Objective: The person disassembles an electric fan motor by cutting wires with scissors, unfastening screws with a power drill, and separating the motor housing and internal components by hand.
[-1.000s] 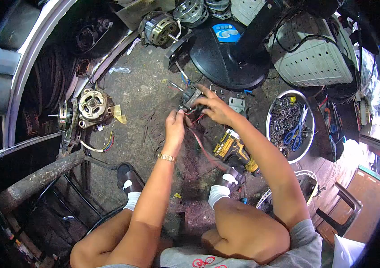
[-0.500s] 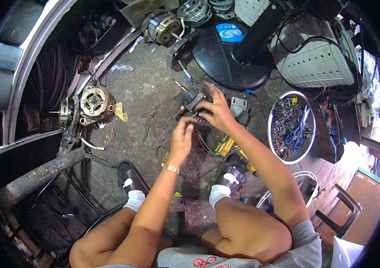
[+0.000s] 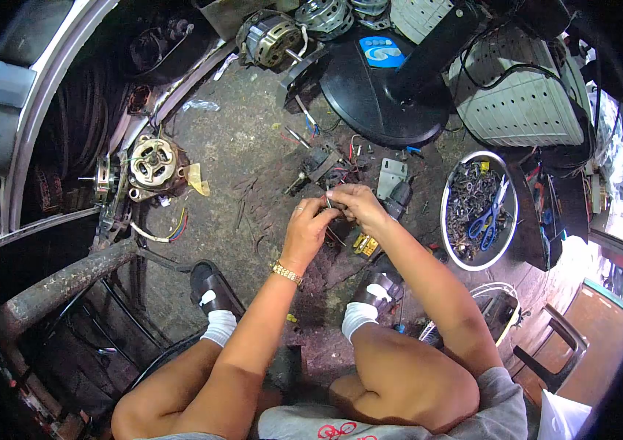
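Note:
Fingertips nearly touching, my left hand and my right hand pinch a thin wire between them. Its exact ends are hidden by the fingers. Just beyond lies a small dark motor with a metal shaft, on the floor, with red and dark wires beside it. A yellow-and-black tool is on the floor near my right wrist, partly covered by my forearm. A grey metal bracket lies to the right of the motor.
A white-rimmed basin of small metal parts, with blue-handled scissors on top, stands at right. A round black base sits at the back. Another motor is at left, near a rusty pipe.
My right hand has come off the motor and drawn back toward me, meeting my left hand. My left hand has shifted slightly right. The motor stays on the floor, now uncovered.

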Demonstrator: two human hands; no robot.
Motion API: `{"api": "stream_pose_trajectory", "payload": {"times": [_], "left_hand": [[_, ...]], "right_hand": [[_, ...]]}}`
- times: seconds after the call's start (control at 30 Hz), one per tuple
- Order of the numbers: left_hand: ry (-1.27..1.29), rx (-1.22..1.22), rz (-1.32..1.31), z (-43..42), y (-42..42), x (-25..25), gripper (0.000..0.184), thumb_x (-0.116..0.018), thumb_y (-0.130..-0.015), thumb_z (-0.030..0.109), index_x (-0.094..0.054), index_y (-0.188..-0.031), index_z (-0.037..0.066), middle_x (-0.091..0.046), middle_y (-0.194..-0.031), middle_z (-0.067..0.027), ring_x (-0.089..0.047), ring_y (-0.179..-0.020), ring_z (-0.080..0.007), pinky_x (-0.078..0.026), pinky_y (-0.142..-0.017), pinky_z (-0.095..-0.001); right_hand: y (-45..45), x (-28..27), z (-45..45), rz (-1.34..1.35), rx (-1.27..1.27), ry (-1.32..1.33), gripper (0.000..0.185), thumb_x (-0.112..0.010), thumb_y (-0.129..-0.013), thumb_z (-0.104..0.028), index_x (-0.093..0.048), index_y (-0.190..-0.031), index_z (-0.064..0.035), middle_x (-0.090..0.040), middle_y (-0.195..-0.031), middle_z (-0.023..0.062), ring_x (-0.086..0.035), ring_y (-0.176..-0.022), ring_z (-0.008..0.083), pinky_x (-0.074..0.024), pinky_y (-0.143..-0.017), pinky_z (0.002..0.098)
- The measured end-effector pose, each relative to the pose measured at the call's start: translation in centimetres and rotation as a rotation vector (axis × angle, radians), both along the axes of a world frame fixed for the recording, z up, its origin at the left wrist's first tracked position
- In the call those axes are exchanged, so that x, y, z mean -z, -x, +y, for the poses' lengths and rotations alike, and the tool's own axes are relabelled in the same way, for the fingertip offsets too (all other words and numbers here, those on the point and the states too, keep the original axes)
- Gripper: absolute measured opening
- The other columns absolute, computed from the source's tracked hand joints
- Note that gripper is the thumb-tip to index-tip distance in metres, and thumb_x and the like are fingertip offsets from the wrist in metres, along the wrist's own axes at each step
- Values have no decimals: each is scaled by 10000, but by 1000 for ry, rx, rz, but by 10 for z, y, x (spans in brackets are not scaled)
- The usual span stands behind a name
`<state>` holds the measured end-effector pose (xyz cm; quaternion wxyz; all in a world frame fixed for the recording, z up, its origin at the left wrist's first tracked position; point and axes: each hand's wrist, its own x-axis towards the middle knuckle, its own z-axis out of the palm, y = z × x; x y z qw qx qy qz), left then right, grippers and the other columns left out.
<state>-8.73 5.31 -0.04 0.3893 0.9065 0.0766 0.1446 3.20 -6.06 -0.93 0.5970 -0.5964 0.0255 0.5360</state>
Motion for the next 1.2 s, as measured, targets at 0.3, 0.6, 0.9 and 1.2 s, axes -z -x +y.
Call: {"api": "stream_pose_trajectory", "payload": {"times": [0.3,0.6,0.9,1.2], "left_hand": [[88,-57,24,-5,-1,-1,232,-622,-732,-27,-663,-933,82,-582,-956,-109,-585,-902,-301,-490,-762,-370],[350,-165,-17,-3,1,5,228,-628,-729,-68,-656,-934,29,-627,-900,-97,-632,-840,-220,-500,-729,-294],[1105,-588,20,-7,-17,24,77,-578,-887,52,-545,-931,-2,-631,-785,-51,-594,-672,-101,-486,-626,-247],[1579,-532,83,2,-7,26,91,-549,-910,90,-512,-973,37,-608,-781,-51,-570,-648,-119,-498,-605,-265]], "right_hand": [[-4,5,3,21,-13,66,150,-619,-850,-213,-631,-826,-65,-528,-623,-41,-376,-457,37,-245,-406,209],[-8,18,-1,158,4,24,154,-643,-849,-232,-647,-887,-82,-589,-678,-32,-454,-496,52,-299,-415,221],[-4,14,2,96,54,39,127,-639,-838,-199,-620,-889,-84,-601,-740,-21,-516,-565,69,-359,-457,222],[-6,12,2,247,135,-51,108,-605,-849,-161,-578,-903,-71,-610,-801,30,-579,-654,134,-436,-577,261]]}}
